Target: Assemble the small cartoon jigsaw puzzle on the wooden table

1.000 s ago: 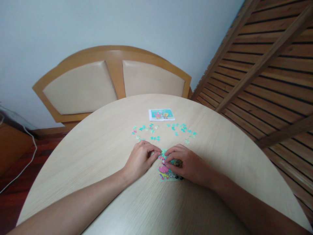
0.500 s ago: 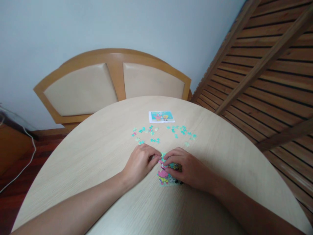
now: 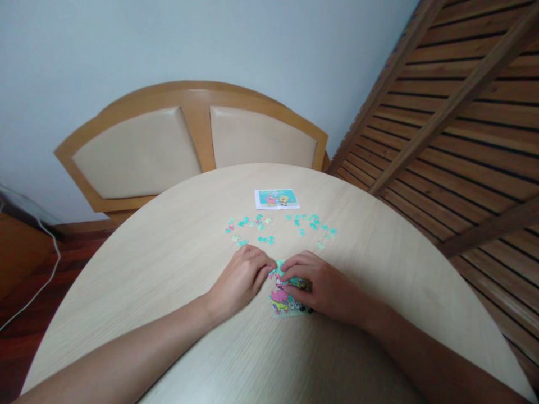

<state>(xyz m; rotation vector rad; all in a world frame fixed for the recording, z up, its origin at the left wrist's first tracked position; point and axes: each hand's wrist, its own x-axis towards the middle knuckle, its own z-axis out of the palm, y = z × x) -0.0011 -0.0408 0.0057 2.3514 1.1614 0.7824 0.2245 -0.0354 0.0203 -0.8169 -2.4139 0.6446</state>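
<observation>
A partly assembled jigsaw puzzle (image 3: 279,297) lies on the table in front of me, with a pink starfish figure on its left side. At its upper left edge, my left hand (image 3: 246,275) is closed, thumb and forefinger pinching a small puzzle piece whose shape is mostly hidden. My right hand (image 3: 318,286) lies over the puzzle's right part, fingers apart and fingertips resting on its surface. That hand covers much of the yellow figure on the right.
Loose teal puzzle pieces lie in a left group (image 3: 252,223) and a right group (image 3: 311,220). Behind them is a reference picture card (image 3: 277,198). A padded chair back (image 3: 202,129) stands beyond the round table (image 3: 138,280); a slatted wooden panel (image 3: 463,112) is at right.
My left thumb and forefinger have shifted slightly at the puzzle's upper left edge, showing more of it. My right hand stays nearly still. The view has moved slightly.
</observation>
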